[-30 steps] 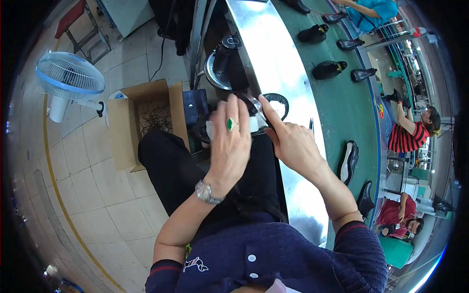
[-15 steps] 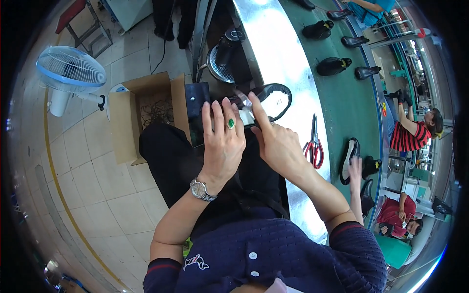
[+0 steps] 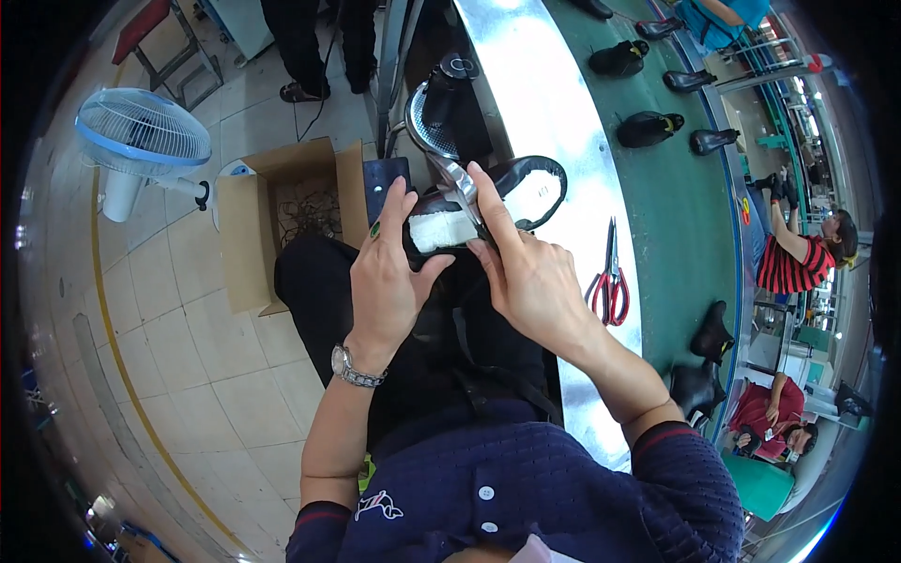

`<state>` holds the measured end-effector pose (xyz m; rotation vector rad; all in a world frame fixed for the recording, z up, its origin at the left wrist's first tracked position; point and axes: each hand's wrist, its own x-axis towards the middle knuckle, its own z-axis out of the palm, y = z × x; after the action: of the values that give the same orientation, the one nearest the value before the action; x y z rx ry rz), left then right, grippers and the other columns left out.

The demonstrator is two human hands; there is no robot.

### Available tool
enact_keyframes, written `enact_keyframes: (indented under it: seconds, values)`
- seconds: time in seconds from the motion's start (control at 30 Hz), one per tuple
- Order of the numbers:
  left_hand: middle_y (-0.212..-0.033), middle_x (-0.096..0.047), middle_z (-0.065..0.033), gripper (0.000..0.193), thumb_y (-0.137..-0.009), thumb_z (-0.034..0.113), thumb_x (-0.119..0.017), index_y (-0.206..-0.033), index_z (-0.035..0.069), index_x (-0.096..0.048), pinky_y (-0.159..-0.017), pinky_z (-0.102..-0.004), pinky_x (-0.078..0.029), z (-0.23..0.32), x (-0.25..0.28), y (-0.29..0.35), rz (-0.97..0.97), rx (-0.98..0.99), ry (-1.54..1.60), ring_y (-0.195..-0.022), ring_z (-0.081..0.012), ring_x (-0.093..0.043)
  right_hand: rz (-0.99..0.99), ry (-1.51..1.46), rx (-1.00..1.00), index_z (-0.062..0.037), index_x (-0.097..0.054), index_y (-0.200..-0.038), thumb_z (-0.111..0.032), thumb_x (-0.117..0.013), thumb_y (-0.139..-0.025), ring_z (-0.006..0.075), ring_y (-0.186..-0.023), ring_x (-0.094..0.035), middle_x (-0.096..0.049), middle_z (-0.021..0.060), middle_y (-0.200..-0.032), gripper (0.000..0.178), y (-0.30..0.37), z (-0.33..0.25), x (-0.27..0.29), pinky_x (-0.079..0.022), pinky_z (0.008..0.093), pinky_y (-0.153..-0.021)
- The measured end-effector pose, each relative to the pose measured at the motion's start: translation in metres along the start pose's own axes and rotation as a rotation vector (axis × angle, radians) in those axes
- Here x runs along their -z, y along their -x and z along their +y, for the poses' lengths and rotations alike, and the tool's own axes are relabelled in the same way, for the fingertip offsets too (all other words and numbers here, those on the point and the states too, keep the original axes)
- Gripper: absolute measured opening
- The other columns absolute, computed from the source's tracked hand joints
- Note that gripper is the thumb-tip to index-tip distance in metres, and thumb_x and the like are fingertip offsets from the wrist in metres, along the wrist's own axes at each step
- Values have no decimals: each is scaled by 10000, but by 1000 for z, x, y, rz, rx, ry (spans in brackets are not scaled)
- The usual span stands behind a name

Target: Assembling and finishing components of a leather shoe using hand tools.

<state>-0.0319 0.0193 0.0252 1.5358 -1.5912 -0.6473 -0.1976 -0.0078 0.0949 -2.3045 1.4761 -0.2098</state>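
A black shoe (image 3: 535, 196) lies sole side up over my lap, its toe over the edge of a shiny metal bench. White material covers the middle of its forefoot and its heel. My left hand (image 3: 385, 267) is wrapped round the heel end, thumb on the near side and fingers on the far left side. My right hand (image 3: 530, 267) is closed on a silver metal tool like pliers (image 3: 457, 185), whose head stands over the middle of the shoe. The palm hides most of the tool's handle. Red-handled scissors (image 3: 611, 281) rest on the bench, right of my right hand.
A cardboard box (image 3: 242, 244) with tangled wiry scraps stands at my left, near a white-and-blue fan (image 3: 141, 131). Several black shoes (image 3: 649, 129) sit on the green conveyor (image 3: 610, 98) beyond the bench. Other people are beyond the conveyor; someone's legs (image 3: 314, 42) show at top left.
My left hand has moved left and turned, baring the white heel area. The tool stands more plainly in view in my right hand. Another person's hand and a pale-soled shoe have left the conveyor's near part.
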Motion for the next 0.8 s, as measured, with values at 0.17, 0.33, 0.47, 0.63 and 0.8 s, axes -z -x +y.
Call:
enact_keyframes:
  seconds: [0.17, 0.33, 0.47, 0.63, 0.8]
  values:
    - [-1270, -616, -171, 964, -682, 123, -850, -1479, 54, -311, -898, -360, -536, -4, 5, -7, -58, 5, 37, -1124, -316, -627, -104, 55, -6, -161, -240, -1525, -145, -581, -917, 420, -600, -630, -629, 219, -656, 697, -4, 12, 2, -493, 499, -568]
    - [-1372, -566, -114, 1041, -667, 171, -868, -1516, 97, -270, -808, -312, -532, -18, 11, -4, -126, -36, 125, -990, -257, -659, 132, 91, -50, -136, -328, -1467, -132, -550, -930, 431, -762, -652, -657, 275, -929, 581, -24, 43, 23, -503, 519, -664]
    - [-1521, -310, -236, 1140, -673, 291, -887, -1533, 47, -181, -986, -377, -499, -11, 11, 23, -7, -77, -78, -1306, -338, -477, 22, 127, -100, -66, -383, -1414, -117, -548, -933, 452, -766, -640, -659, 262, -962, 511, -10, 53, 29, -489, 529, -683]
    - [-1355, -474, -198, 864, -783, 407, -800, -1422, -8, -391, -837, -362, -538, 5, 32, 69, -195, 432, 391, -1054, -284, -621, -369, -357, -159, -77, -348, -1452, -108, -590, -934, 390, -617, -654, -628, 219, -673, 573, 37, 13, 34, -513, 452, -650]
    - [-733, -601, -164, 333, -961, 285, -578, -930, -36, -661, -624, -388, -459, -17, 54, 54, 61, 243, -2, -709, -345, -599, -533, -304, -116, -88, -315, -1483, -143, -587, -959, 270, -604, -666, -669, 155, -763, 594, 34, -14, 27, -515, 390, -628]
